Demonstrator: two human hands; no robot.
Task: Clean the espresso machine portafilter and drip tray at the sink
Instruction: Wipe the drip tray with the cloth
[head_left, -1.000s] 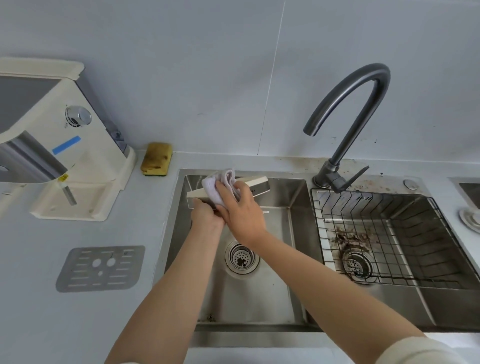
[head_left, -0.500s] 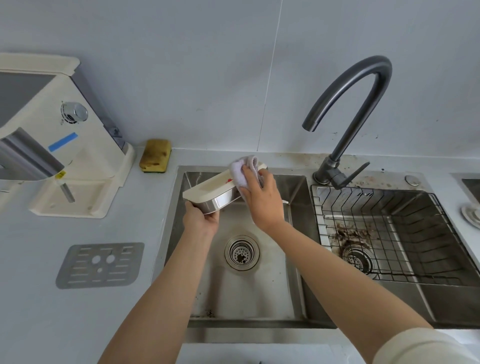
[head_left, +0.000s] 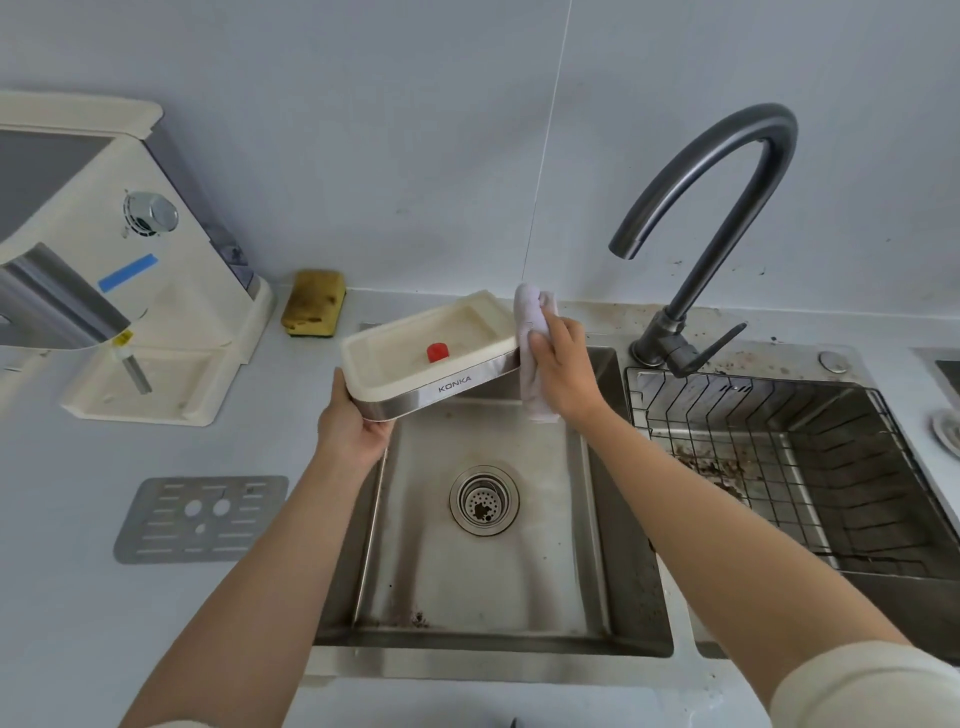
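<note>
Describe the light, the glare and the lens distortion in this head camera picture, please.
Head view: soft, even light, faint shadows only. Head view: mild sheen on the steel band of the cream plastic drip tray, lettering readable, and on the stainless steel sink basin. Head view: the wide lens makes the thin wall seam lean.

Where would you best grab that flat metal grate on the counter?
Likely its right short edge, approached from that side: the grate lies flat on the counter, so only the thin rim offers a pinch, and its slots look too narrow to hook.
</note>
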